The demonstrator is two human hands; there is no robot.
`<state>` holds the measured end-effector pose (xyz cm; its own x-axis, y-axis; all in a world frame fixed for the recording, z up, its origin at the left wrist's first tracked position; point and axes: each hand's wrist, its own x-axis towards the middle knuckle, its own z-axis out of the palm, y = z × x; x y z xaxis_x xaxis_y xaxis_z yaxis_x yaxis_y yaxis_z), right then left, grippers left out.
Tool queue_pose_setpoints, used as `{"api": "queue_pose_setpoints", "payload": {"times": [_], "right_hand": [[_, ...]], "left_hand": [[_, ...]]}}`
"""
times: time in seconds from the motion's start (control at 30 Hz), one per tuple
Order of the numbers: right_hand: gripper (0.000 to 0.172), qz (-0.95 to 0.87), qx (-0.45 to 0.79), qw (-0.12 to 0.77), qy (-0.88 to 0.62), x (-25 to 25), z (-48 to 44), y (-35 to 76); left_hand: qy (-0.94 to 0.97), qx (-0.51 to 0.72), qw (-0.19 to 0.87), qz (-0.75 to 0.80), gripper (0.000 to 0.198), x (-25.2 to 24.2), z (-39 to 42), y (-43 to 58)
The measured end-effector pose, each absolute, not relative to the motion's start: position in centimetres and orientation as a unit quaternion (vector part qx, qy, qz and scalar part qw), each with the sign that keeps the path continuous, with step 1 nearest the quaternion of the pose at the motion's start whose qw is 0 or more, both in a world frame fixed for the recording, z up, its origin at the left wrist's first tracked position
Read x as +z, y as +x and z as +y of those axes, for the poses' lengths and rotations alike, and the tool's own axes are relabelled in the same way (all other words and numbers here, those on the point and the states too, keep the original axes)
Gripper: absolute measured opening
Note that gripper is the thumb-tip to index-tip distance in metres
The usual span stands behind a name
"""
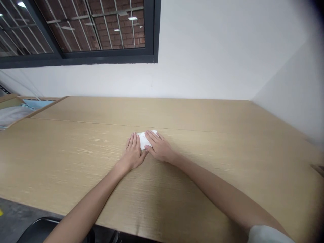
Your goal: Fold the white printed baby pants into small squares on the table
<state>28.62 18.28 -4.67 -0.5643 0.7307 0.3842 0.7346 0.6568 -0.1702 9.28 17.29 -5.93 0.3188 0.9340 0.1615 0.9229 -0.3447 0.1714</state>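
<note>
A small white piece of folded tissue or paper (143,141) lies on the wood-look tabletop (76,162), around the middle of the view. My left hand (133,152) rests flat at its left edge, fingers stretched forward and palm down. Over its right part lie the outstretched fingers of my right hand (160,147), with the thumb at the near edge. Both hands cover part of the white piece, so its full outline is hidden. The two thumbs come close together in front of it.
A seam crosses the tabletop beyond the hands. An open box or compartment (10,126) with pale blue and white material sits at the far left. A white wall (202,50) and a dark-framed window (152,33) rise behind. A black chair (37,231) stands at the near edge.
</note>
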Motion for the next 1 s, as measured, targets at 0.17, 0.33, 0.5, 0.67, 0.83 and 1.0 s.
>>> {"api": "queue_pose_setpoints", "payload": {"times": [0.17, 0.33, 0.5, 0.67, 0.83, 1.0], "right_hand": [[0.070, -0.896, 0.035, 0.216, -0.387, -4.1, 18.7, 29.7], [0.072, -0.910, 0.084, 0.199, -0.353, -3.4, 19.9, 31.9], [0.068, -0.909, 0.106, 0.197, -0.351, -3.9, 21.0, 32.5], [0.054, -0.889, 0.079, 0.285, -0.350, -4.7, 21.7, 31.8], [0.032, -0.823, 0.148, 0.390, -0.387, -2.7, 21.7, 31.5], [0.055, -0.699, 0.310, 0.497, -0.410, -0.1, 22.0, 31.7]], "left_hand": [[0.818, 0.123, 0.023, 0.562, 0.095, -6.1, 17.2, 9.0], [0.817, 0.125, 0.053, 0.560, 0.101, -5.5, 17.5, 8.6], [0.813, 0.107, 0.095, 0.565, 0.105, -4.2, 18.2, 8.4], [0.814, 0.140, 0.069, 0.560, 0.093, -4.4, 19.3, 8.4], [0.819, 0.214, 0.017, 0.532, 0.039, -3.1, 19.2, 7.9], [0.746, 0.361, 0.174, 0.532, 0.034, -0.9, 16.8, 8.2]]}}
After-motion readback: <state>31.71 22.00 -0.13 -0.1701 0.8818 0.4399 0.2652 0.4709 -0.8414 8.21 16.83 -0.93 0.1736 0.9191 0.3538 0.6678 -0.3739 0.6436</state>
